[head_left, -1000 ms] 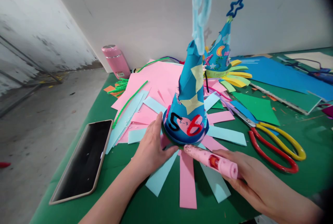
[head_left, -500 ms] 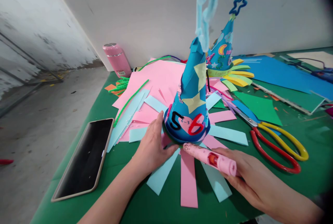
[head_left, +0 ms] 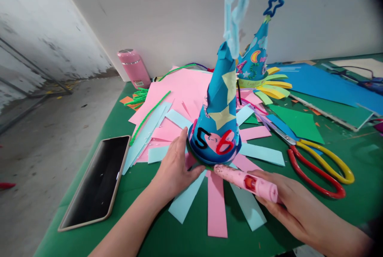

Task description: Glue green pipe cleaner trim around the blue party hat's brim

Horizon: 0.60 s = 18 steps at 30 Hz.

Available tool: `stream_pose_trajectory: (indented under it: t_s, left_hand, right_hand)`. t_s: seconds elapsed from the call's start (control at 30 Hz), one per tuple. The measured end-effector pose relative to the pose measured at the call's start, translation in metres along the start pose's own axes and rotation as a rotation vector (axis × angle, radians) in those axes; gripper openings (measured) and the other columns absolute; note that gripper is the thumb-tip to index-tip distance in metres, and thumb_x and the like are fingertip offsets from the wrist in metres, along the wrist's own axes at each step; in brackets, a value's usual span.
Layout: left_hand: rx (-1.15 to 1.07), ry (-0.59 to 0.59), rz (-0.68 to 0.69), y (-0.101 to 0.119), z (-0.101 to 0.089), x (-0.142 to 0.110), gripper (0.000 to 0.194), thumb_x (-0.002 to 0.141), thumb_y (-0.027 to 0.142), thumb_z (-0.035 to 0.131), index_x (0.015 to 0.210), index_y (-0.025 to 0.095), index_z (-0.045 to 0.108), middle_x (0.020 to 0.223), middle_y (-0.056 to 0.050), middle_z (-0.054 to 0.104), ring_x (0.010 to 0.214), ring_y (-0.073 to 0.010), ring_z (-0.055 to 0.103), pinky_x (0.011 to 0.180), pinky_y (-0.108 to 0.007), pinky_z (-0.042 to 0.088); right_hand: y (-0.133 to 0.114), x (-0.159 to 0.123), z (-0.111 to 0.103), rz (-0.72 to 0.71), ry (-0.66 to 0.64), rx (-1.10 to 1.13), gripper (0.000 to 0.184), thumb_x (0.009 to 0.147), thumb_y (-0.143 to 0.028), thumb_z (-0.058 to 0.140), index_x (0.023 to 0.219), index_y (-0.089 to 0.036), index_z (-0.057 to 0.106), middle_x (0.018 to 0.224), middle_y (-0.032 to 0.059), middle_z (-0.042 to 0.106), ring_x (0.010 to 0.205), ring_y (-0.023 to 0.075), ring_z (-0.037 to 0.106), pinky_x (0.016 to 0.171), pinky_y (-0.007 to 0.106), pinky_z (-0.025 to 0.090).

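Observation:
A blue paper cone hat stands upright in the middle, with pale stars, a black 5 and a red 6 on its front. Pink and light blue paper strips fan out from its base. My left hand holds the hat's rim at the left, thumb along the front and fingers partly hidden. In my right hand is a pink hot glue gun with a red switch, its tip close to the front lower edge of the hat. Whether the tip touches the paper I cannot tell.
A phone lies at left, a pink bottle behind it. Red-and-yellow scissors lie at right. Another decorated cone hat stands behind, near pink sheets, green pipe cleaners and blue paper.
The hot glue gun has shifted slightly right and toward me, along with my right hand. My left hand and the hat stay nearly in place.

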State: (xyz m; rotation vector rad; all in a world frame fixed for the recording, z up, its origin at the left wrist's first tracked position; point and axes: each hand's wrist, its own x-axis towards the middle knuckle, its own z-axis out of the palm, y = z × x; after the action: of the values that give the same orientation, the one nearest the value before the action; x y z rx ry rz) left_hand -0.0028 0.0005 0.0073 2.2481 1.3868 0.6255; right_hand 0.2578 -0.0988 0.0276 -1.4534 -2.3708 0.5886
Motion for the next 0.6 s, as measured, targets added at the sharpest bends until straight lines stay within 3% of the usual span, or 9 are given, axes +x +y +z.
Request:
stream_pose_trajectory:
  t_s: [0.13, 0.33, 0.6]
  left_hand:
    - [0.007, 0.004, 0.008, -0.0005, 0.0008, 0.0002, 0.097, 0.066, 0.031, 0.067, 0.139, 0.013, 0.004, 0.132, -0.022, 0.04, 0.122, -0.0322, 0.04, 0.095, -0.048, 0.038]
    - [0.003, 0.013, 0.013, 0.0001, 0.0003, -0.0001, 0.097, 0.067, 0.03, 0.067, 0.139, 0.016, 0.004, 0.132, -0.021, 0.04, 0.121, -0.0322, 0.041, 0.094, -0.048, 0.039]
    - [0.012, 0.013, 0.026, -0.0025, 0.0016, -0.0017, 0.097, 0.068, 0.032, 0.066, 0.139, 0.015, 0.003, 0.132, -0.021, 0.04, 0.121, -0.0315, 0.041, 0.094, -0.047, 0.039]
  right_hand:
    - [0.0017, -0.0019, -0.001, 0.045, -0.051, 0.021, 0.041, 0.089, -0.022, 0.036, 0.129, -0.029, 0.029, 0.12, 0.005, 0.055, 0.109, 0.0193, 0.054, 0.088, 0.033, 0.048]
    - [0.0029, -0.0046, 0.0011, -0.005, 0.015, -0.011, 0.043, 0.088, -0.021, 0.037, 0.128, -0.031, 0.026, 0.117, 0.0037, 0.058, 0.106, 0.0184, 0.056, 0.082, 0.03, 0.051]
    - [-0.0011, 0.0044, 0.0025, 0.004, 0.008, 0.001, 0.039, 0.088, -0.021, 0.035, 0.126, -0.028, 0.029, 0.111, 0.0066, 0.059, 0.098, 0.0188, 0.059, 0.078, 0.031, 0.052]
